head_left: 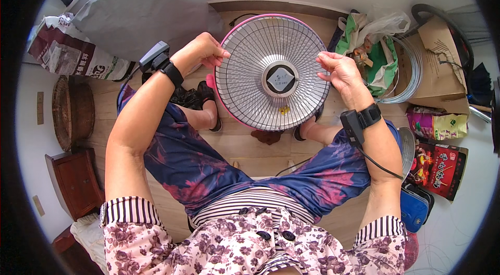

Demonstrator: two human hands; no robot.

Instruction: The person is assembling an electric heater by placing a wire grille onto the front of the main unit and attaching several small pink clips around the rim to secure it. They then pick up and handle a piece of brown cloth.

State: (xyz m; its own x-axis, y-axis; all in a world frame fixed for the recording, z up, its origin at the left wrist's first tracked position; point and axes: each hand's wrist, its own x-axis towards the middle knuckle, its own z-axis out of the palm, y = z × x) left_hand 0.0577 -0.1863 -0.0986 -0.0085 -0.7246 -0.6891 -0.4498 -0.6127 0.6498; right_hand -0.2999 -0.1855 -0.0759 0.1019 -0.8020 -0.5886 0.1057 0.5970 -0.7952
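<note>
A round dish heater [245,80], with a dark wire grille and a pink rim, stands between my legs. The dish is silvery, with a round hub and a pale diamond-shaped label [282,81] at its middle. My left hand [207,50] is at the upper left edge of the grille, its fingers closed in a pinch. Opposite it, my right hand [338,71] has thumb and forefinger pinched over the right edge, the other fingers curled. Whatever is between the fingertips is too small to make out. Each wrist wears a black strap with a device.
On the right stand a green and white bag [383,64], a coil of wire [415,74], a cardboard box [440,56] and a red package [437,168]. At left are a woven basket [73,113], a brown sack [73,54] and a small wooden cabinet [78,184]. Grey sheeting [148,9] hangs behind.
</note>
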